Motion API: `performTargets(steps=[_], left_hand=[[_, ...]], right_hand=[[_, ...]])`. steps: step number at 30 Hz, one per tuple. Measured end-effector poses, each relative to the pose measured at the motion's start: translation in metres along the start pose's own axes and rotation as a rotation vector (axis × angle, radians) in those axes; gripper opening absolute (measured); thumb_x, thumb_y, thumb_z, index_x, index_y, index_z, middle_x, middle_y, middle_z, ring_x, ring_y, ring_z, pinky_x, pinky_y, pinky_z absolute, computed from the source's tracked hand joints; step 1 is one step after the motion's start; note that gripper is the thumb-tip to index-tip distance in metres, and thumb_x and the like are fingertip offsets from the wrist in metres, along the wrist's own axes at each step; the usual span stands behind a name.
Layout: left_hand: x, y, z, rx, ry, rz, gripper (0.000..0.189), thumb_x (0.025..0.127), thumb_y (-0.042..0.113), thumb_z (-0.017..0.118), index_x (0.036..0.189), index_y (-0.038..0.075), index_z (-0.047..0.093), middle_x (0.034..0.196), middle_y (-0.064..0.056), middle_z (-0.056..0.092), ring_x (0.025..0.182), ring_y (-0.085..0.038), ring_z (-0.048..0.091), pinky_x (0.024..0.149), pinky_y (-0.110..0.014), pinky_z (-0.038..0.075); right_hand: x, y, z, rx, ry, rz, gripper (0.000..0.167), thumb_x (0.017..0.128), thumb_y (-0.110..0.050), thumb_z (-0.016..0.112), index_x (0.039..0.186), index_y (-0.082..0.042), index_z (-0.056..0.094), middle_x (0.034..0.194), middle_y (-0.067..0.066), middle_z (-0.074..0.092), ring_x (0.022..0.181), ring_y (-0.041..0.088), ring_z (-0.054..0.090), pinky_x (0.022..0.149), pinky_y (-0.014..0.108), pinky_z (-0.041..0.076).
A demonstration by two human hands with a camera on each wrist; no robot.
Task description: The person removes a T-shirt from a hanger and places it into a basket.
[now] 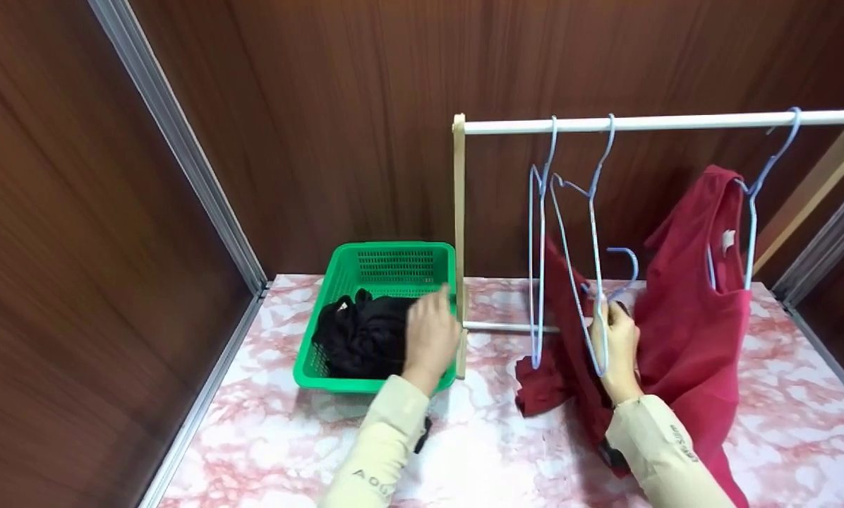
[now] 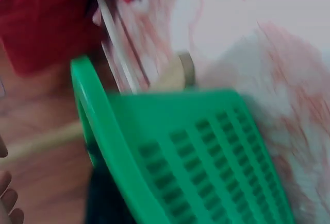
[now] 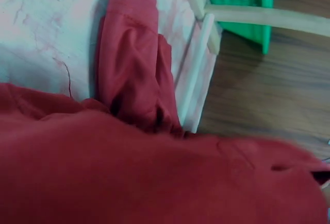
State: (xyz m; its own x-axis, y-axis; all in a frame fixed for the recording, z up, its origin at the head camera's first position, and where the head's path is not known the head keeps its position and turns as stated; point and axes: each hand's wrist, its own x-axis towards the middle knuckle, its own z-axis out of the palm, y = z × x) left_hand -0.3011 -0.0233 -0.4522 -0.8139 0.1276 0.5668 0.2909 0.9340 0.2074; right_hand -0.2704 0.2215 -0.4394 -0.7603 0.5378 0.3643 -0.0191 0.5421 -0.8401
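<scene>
My left hand (image 1: 433, 337) is above the right side of a green basket (image 1: 376, 384), holding nothing that I can see. Its loosely bent fingers (image 2: 9, 201) show at the edge of the left wrist view. Crumpled black clothing (image 1: 369, 335) lies inside the basket. Below the rack, my right hand (image 1: 617, 346) grips a blue clothes hanger (image 1: 632, 264) near its hook, and a dark red long-sleeved garment (image 3: 129, 177) hangs from it. A sleeve (image 1: 543, 381) trails at the left. An unloaded hanger on the rail partly covers this hand.
A rack with a white rail (image 1: 704, 121) and wooden posts (image 1: 459, 212) stands right of the basket. Two bare blue hangers (image 1: 540, 247) hang there, beside a red sleeveless garment (image 1: 697, 339) on another hanger. Brown panels (image 1: 351, 127) enclose the marble-patterned table (image 1: 252, 423).
</scene>
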Motion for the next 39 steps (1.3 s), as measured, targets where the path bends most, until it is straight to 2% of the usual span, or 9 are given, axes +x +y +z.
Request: performTargets(steps=[3,6,9,12,16,19,26,33,39], left_hand=[[0.001,0.015,0.007,0.070,0.043,0.090,0.030,0.083,0.015,0.062,0.112,0.007,0.063,0.107,-0.007,0.066,0.104,-0.024,0.061,0.093,-0.036,0.048],[0.004,0.028,0.011,0.115,0.061,0.131,0.020,0.084,0.021,0.062,0.101,0.011,0.067,0.100,-0.004,0.066,0.099,-0.022,0.061,0.090,-0.034,0.048],[0.008,0.041,0.013,0.118,0.032,0.130,0.019,0.087,0.025,0.061,0.102,0.015,0.068,0.101,-0.002,0.066,0.099,-0.021,0.061,0.088,-0.033,0.047],[0.011,0.052,0.013,0.095,-0.014,0.130,0.024,0.090,0.026,0.059,0.110,0.018,0.068,0.105,0.001,0.067,0.102,-0.019,0.061,0.088,-0.032,0.047],[0.011,0.063,0.014,0.074,-0.103,0.156,0.030,0.092,0.022,0.057,0.120,0.020,0.066,0.115,0.002,0.066,0.109,-0.018,0.059,0.094,-0.032,0.046],[0.010,0.071,0.014,0.069,-0.155,0.189,0.032,0.093,0.022,0.056,0.123,0.022,0.064,0.121,0.003,0.064,0.114,-0.017,0.057,0.099,-0.031,0.044],[0.007,0.082,0.016,0.070,-0.172,0.286,0.030,0.096,0.028,0.051,0.125,0.026,0.062,0.124,0.007,0.063,0.120,-0.013,0.055,0.099,-0.029,0.043],[0.006,0.086,0.018,0.049,-0.151,0.311,0.027,0.096,0.034,0.051,0.118,0.032,0.067,0.103,0.005,0.064,0.101,-0.012,0.059,0.094,-0.028,0.042],[0.008,0.088,0.018,0.022,-0.076,0.296,0.020,0.092,0.037,0.057,0.102,0.030,0.073,0.092,0.004,0.062,0.092,-0.012,0.059,0.087,-0.026,0.043]], right_hand=[[-0.003,-0.003,-0.002,0.038,-0.079,0.031,0.040,0.099,-0.031,0.046,0.077,-0.001,0.061,0.050,-0.015,0.042,0.046,0.008,0.045,0.048,0.019,0.038],[-0.004,-0.004,-0.003,0.035,-0.117,0.054,0.041,0.098,-0.032,0.046,0.088,0.001,0.068,0.050,-0.016,0.048,0.043,-0.001,0.045,0.048,0.016,0.039],[-0.003,-0.005,-0.004,-0.017,-0.099,0.045,0.036,0.095,-0.027,0.049,0.086,-0.001,0.072,0.048,-0.013,0.050,0.047,0.002,0.046,0.052,0.019,0.039],[-0.001,-0.004,-0.004,-0.041,-0.085,0.043,0.032,0.090,-0.022,0.049,0.095,-0.006,0.076,0.049,-0.010,0.053,0.053,0.005,0.047,0.056,0.021,0.038],[-0.001,-0.001,-0.004,-0.038,-0.073,0.059,0.035,0.087,-0.021,0.050,0.065,-0.003,0.072,0.045,-0.010,0.049,0.055,0.012,0.047,0.055,0.024,0.037],[0.000,0.001,-0.005,-0.045,-0.094,0.062,0.043,0.087,-0.021,0.050,0.045,-0.010,0.050,0.042,-0.010,0.040,0.053,0.015,0.042,0.053,0.027,0.034],[0.004,0.010,-0.008,-0.029,-0.199,0.049,0.046,0.086,-0.018,0.050,0.045,-0.019,0.030,0.044,-0.010,0.029,0.050,0.011,0.033,0.050,0.027,0.029],[0.007,0.014,-0.013,0.069,-0.273,0.060,0.034,0.087,-0.012,0.048,0.056,-0.009,0.060,0.040,-0.016,0.040,0.045,0.003,0.041,0.047,0.021,0.035],[0.006,0.013,-0.016,0.033,-0.300,0.007,0.045,0.086,-0.013,0.051,0.044,-0.017,0.035,0.039,-0.017,0.030,0.044,0.003,0.031,0.044,0.022,0.028]])
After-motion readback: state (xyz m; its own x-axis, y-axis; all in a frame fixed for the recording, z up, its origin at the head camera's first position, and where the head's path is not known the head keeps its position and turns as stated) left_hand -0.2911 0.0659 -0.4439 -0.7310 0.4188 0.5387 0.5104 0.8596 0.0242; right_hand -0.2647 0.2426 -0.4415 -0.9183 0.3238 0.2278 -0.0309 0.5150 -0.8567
